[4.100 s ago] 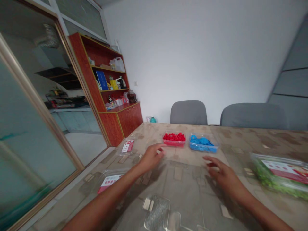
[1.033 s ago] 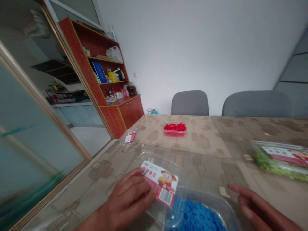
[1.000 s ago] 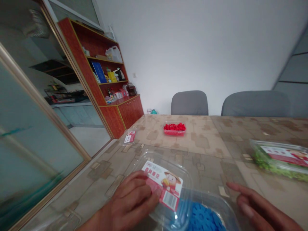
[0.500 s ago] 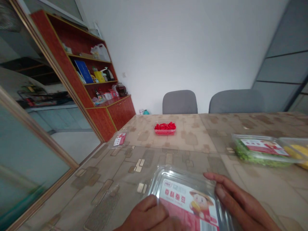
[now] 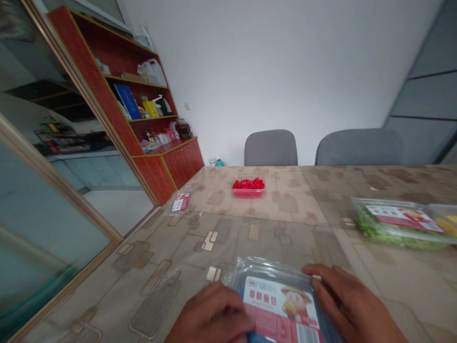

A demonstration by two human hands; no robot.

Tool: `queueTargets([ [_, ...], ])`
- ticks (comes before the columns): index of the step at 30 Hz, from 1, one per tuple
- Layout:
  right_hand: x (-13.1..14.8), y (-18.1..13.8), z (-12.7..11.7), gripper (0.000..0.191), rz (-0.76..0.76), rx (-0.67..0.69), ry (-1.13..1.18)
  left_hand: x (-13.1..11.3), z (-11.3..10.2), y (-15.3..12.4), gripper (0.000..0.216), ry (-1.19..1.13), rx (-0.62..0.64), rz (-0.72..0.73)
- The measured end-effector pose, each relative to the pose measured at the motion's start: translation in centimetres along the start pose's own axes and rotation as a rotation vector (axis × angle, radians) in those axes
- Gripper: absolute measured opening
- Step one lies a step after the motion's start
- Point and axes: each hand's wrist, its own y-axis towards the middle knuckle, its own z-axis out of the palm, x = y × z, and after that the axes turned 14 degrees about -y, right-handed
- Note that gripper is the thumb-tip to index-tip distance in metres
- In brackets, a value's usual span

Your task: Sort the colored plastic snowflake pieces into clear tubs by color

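A clear plastic box with a pink and white label on its lid is at the bottom middle of the view, cut off by the lower edge. Something blue shows under the lid along its left side. My left hand holds the box's left edge with curled fingers. On the opposite side, my right hand grips the right edge, thumb and forefinger at the far right corner. Whether the lid is fully seated cannot be made out.
Farther back stands a clear box of red pieces. A labelled lid lies near the table's left edge. At right is a labelled box with green contents, beside a box with yellow contents. Grey chairs stand behind the table.
The labelled lid has shifted slightly down in view, and blue now shows beneath it. Both hands have stayed at its sides, the right fingers closing over the far corner.
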Motion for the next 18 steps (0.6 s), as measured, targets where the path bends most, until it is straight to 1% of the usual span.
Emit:
queueTargets([
  [1,-0.2,0.0,0.1,0.031,-0.006,0.021,0.019,-0.2,-0.4,0.2,0.022,-0.012,-0.066,-0.062],
  [2,-0.4,-0.1,0.2,0.030,-0.015,0.041,0.040,-0.1,-0.7,0.4,0.025,-0.038,-0.136,-0.155],
  [4,-0.7,-0.2,0.3,0.029,-0.022,0.058,0.071,0.4,-0.7,0.7,0.030,-0.162,-0.265,-0.398],
  [5,-0.8,-0.2,0.4,0.029,-0.019,0.060,0.078,0.9,-0.5,0.9,0.034,-0.251,-0.303,-0.507],
  [7,-1.0,-0.2,0.4,0.029,-0.008,0.059,0.079,1.9,0.1,1.0,0.045,-0.458,-0.331,-0.645],
  [9,-1.1,-0.3,0.5,0.030,-0.002,0.063,0.076,2.6,1.0,1.3,0.051,-0.669,-0.315,-0.712],
  [12,-1.2,-0.2,0.6,0.032,0.020,0.082,0.094,2.8,2.0,1.9,0.048,-0.896,-0.324,-0.792],
  [15,-1.2,-0.2,0.7,0.034,0.052,0.091,0.153,2.3,2.6,2.3,0.042,-1.009,-0.380,-0.808],
  [18,-0.8,-0.2,0.6,0.039,0.100,0.091,0.233,1.7,2.7,2.5,0.043,-1.049,-0.404,-0.790],
])
